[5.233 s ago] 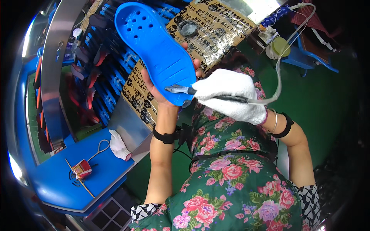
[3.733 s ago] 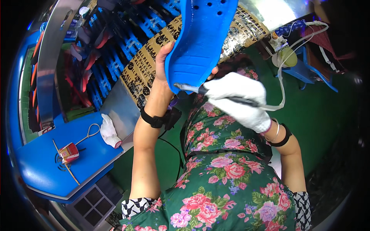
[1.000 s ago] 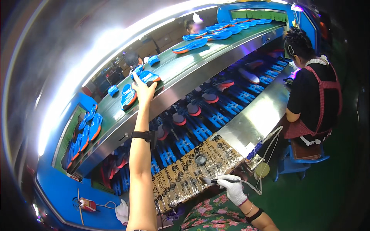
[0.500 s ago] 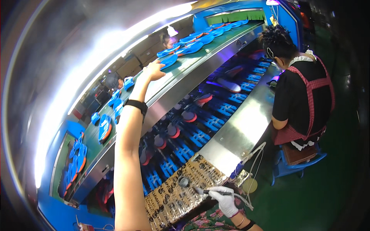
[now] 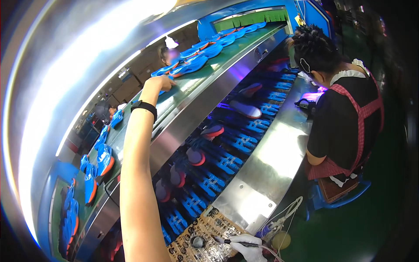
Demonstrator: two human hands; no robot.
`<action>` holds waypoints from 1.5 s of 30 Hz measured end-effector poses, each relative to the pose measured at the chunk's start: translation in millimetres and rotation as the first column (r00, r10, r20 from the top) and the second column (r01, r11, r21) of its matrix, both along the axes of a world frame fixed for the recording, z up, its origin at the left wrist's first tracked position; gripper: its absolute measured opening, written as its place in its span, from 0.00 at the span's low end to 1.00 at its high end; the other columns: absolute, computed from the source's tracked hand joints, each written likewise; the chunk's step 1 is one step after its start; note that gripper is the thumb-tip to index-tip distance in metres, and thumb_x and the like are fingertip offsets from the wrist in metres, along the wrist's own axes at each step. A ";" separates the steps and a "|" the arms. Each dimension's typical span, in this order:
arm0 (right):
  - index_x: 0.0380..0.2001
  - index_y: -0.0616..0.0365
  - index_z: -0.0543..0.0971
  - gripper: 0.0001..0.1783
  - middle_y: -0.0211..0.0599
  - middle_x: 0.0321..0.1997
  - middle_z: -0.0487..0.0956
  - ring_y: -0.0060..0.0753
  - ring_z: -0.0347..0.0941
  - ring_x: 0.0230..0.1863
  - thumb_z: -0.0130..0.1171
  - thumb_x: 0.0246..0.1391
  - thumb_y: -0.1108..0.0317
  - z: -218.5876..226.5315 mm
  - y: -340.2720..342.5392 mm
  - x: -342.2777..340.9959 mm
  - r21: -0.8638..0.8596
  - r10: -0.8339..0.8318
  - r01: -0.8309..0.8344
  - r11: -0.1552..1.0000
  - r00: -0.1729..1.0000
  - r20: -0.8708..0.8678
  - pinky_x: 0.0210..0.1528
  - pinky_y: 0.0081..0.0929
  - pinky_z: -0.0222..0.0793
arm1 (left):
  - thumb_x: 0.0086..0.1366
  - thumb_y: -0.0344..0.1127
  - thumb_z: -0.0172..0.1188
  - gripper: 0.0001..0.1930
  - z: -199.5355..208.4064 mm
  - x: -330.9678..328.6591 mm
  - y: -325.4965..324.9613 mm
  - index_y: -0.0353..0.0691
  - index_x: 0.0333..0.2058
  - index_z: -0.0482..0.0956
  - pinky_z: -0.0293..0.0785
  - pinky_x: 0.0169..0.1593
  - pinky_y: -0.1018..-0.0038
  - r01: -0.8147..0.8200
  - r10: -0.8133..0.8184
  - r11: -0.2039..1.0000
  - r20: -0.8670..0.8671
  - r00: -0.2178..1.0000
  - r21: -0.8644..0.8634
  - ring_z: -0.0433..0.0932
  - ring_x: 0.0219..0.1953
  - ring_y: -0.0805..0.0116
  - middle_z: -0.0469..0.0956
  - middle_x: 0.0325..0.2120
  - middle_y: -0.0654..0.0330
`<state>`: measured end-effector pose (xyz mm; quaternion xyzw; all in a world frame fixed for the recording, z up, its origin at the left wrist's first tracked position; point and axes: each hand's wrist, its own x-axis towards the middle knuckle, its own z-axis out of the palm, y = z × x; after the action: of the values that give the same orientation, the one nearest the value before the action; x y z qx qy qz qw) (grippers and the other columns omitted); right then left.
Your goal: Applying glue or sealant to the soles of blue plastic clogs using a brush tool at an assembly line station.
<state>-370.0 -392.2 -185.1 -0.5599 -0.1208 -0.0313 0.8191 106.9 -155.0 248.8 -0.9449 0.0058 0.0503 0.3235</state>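
My left hand is stretched over the green conveyor belt, its fingers curled on a blue shoe sole mostly hidden beneath it. Further up the belt lie more blue soles with orange edges, in a double row. Down the belt to the left, another blue sole rests among several others. Low in the picture my right hand, in a white glove, grips a black-handled brush with a pale tip. Its tip is near a small dark round cup on the patterned, covered work surface.
Under the belt, dark shoes with red-edged soles sit beside a row of blue holders. A metal ledge runs alongside. A co-worker in a red checked apron sits on a blue stool at the right. White tubing hangs nearby.
My left hand has drawn back to the left and slightly down, and its fingers have closed on a sole. The gloved right hand sits lower in the picture. The view has shifted.
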 end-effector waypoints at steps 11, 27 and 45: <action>0.41 0.65 0.86 0.09 0.36 0.38 0.86 0.25 0.80 0.36 0.66 0.55 0.77 4.1 -7.0 -8.8 0.046 0.106 -0.099 0.994 0.981 -0.163 0.41 0.22 0.76 | 0.57 0.33 0.61 0.32 8.0 -56.2 1.7 0.59 0.63 0.77 0.65 0.68 0.59 0.064 -0.059 0.966 0.027 0.998 -0.249 0.68 0.66 0.53 0.68 0.65 0.52; 0.40 0.63 0.87 0.09 0.29 0.38 0.86 0.17 0.80 0.40 0.69 0.55 0.74 10.6 11.2 -73.6 0.164 0.337 -0.309 0.937 0.922 -0.191 0.45 0.17 0.75 | 0.44 0.57 0.81 0.34 -51.2 -309.3 12.4 0.43 0.43 0.78 0.74 0.47 0.64 0.574 -0.124 0.599 0.643 0.755 -0.558 0.77 0.42 0.59 0.78 0.37 0.54; 0.39 0.64 0.86 0.09 0.33 0.36 0.85 0.20 0.79 0.33 0.65 0.53 0.81 -0.5 51.0 -84.7 0.252 0.226 -0.171 0.953 0.951 -0.210 0.37 0.17 0.74 | 0.69 0.38 0.60 0.31 -198.0 -510.6 7.5 0.38 0.67 0.60 0.77 0.60 0.58 0.393 0.304 -0.915 0.482 0.822 -0.094 0.75 0.57 0.49 0.71 0.59 0.48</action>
<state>-454.7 -341.3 -185.6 -0.4457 -0.0740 0.1046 0.8860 -403.7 -147.6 50.8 -0.4049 0.2115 -0.2503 -0.8536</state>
